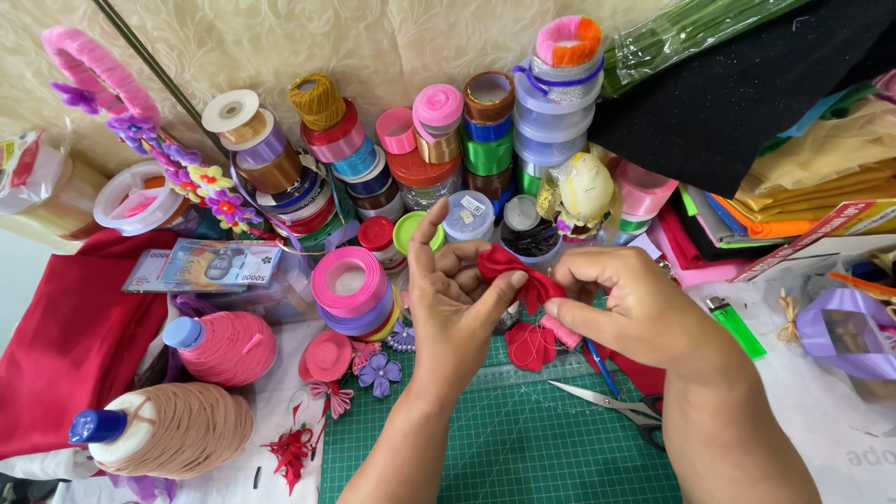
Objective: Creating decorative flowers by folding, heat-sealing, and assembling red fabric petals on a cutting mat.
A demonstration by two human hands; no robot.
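The fingers (511,280) of the left hand (453,303) and the right hand (621,299) pinch a small red fabric flower (509,266) between them, held above the far edge of the green gridded cutting mat (504,439). The left forefinger points up, free of the cloth. Under the hands a round red fabric piece (529,345) lies on the mat. Silver scissors (611,401) rest near the mat's right edge, beside the right wrist. A green lighter (735,327) lies on the counter (840,439) further right. Stacked ribbon spools (355,289) crowd the counter's far side.
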